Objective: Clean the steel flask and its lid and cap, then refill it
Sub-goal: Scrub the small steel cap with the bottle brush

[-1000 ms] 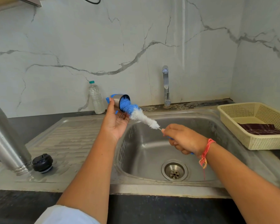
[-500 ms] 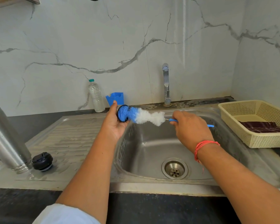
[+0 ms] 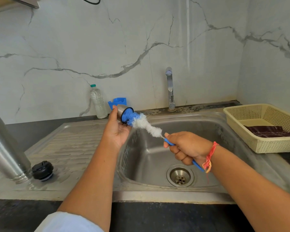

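The brushed steel flask (image 3: pixel 6 149) leans mouth-down at the left edge of the ribbed steel drainboard (image 3: pixel 70 144). Its threaded neck touches the wet metal, and the round black plastic lid (image 3: pixel 42 170) sits just beside it. Over the back-left corner of the basin (image 3: pixel 149 156), the left hand (image 3: pixel 116 129) cups the small cylindrical steel cap (image 3: pixel 121 111), thumb up along its side and fingers hidden behind. The right hand (image 3: pixel 186 148) is fisted round the thin blue handle of a fluffy bottle brush (image 3: pixel 141 122). The brush's blue bristles fill the cap's mouth and its white ones trail out.
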Demonstrator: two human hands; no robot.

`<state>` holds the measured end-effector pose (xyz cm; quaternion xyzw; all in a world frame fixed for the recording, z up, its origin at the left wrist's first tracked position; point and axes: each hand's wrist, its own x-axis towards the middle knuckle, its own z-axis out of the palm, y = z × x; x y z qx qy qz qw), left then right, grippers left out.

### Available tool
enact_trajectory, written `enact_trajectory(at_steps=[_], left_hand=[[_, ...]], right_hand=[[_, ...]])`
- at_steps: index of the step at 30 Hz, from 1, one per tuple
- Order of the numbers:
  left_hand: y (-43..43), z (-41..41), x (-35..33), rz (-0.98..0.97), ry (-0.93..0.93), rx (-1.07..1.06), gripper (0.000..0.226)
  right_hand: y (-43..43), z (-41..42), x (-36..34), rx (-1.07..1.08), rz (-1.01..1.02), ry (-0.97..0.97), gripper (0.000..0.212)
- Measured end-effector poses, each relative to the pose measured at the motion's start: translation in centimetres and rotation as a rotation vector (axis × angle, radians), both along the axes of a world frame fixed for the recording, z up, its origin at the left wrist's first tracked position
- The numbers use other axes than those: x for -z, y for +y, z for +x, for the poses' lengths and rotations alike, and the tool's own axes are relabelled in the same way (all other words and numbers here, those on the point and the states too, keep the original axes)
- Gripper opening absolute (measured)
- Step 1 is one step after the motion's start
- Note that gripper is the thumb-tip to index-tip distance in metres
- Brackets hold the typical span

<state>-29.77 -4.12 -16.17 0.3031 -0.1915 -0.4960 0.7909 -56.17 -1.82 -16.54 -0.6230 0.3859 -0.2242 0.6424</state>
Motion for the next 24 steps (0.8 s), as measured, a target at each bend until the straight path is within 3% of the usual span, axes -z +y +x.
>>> enact_trajectory(at_steps=[4,9,14,19,24], left_hand=[[-0.2,-0.3,0.2,0.017,-0.07,-0.007,0.058],[-0.5,0.6,0.0,-0.063,-0.011,-0.087,0.036],[-0.4,-0.3,0.7,0.042,-0.137,-0.062,0.049],[-0.4,1.5,0.0,-0.041,-0.122,-0.161,0.044],[-0.3,0.2,0.6,0.056,-0.227,-0.125,0.035]], right_hand=[[-0.1,-0.2,0.0,-0.035,-0.088,0.016,0.038],[-0.4,-0.4,-0.4,-0.074,-0.346,0.174,0.037],[-0.9,-0.5,-0.2,-0.027,-0.638,0.305,0.034],[-1.3,-1.2,-0.2,-0.031,-0.709,0.306,0.033],[-1.6,-0.9,-0.2,-0.019,-0.747,0.338,0.032]])
